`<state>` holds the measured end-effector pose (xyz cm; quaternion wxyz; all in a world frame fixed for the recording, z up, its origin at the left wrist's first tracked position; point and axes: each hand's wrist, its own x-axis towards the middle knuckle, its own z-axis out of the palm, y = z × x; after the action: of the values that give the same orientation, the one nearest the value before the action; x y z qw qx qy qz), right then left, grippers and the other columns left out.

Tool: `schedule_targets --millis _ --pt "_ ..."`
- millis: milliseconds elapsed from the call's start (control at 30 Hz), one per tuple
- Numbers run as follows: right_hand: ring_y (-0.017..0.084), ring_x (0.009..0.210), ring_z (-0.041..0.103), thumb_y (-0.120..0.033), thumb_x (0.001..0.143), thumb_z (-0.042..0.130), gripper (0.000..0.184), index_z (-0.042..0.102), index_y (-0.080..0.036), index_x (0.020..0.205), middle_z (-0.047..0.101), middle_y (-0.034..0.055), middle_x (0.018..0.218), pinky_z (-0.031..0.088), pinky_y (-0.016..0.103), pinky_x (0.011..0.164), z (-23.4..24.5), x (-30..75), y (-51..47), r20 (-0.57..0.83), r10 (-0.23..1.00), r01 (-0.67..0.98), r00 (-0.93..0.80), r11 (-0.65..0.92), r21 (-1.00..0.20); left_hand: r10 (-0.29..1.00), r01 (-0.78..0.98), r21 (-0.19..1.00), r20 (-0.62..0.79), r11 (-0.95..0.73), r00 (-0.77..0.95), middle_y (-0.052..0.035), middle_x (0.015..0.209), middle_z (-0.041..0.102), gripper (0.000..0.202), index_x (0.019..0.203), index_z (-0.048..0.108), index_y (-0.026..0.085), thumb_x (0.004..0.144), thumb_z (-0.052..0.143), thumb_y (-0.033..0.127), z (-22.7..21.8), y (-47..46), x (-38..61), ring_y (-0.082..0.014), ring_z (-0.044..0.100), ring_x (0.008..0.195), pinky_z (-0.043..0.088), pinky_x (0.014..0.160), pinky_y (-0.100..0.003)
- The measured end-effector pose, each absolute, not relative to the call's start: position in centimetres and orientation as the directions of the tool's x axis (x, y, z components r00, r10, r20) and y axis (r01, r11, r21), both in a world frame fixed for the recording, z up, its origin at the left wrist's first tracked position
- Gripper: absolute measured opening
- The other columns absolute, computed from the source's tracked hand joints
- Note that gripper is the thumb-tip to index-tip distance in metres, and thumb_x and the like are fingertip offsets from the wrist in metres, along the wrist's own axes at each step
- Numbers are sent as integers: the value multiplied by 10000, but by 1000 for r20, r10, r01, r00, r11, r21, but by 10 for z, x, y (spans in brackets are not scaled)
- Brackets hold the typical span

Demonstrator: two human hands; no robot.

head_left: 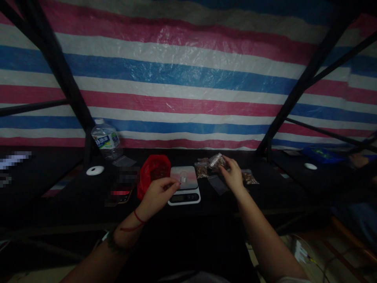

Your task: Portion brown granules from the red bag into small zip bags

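My left hand point(160, 192) is closed in a pinch over the near left part of a white kitchen scale point(184, 197). Its fingertips are beside a small clear object point(183, 177) on the weighing plate; whether they grip it I cannot make out. My right hand point(234, 175) grips a small clear plastic bag point(217, 161) with brownish contents, to the right of the scale. A similar filled bag point(202, 170) lies between the scale and that hand, and another filled bag point(250, 177) lies to its right. A red plastic bag point(153, 167) of dark bits stands open left of the scale.
A large clear bottle point(106, 141) stands at the back left, near a flat clear bag point(124, 161) and a white oval device point(95, 170). A phone point(125, 196) lies near the red bag. Dark metal posts point(266, 143) rise on both sides. A person's hand point(358, 160) shows far right.
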<state>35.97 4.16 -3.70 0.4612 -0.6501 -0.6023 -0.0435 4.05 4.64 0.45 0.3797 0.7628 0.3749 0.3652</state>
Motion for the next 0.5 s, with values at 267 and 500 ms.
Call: schedule_targets --millis 267,500 --pt "218 1082 581 -262 826 644 413 588 -255 1235 632 80 1161 451 388 942 2 267 -4 490 818 569 -303 567 -596 805 65 988 74 -139 589 -10 706 663 247 852 632 144 759 630 373 5 35 48 -123 591 605 474 575 -232" --pt "215 1029 580 -175 797 631 265 639 -214 1059 646 75 1045 442 384 922 10 247 -20 608 772 615 -188 575 -540 773 -26 1000 18 -2 634 10 636 619 245 704 589 138 726 682 364 7 33 45 -88 544 516 425 531 -211"
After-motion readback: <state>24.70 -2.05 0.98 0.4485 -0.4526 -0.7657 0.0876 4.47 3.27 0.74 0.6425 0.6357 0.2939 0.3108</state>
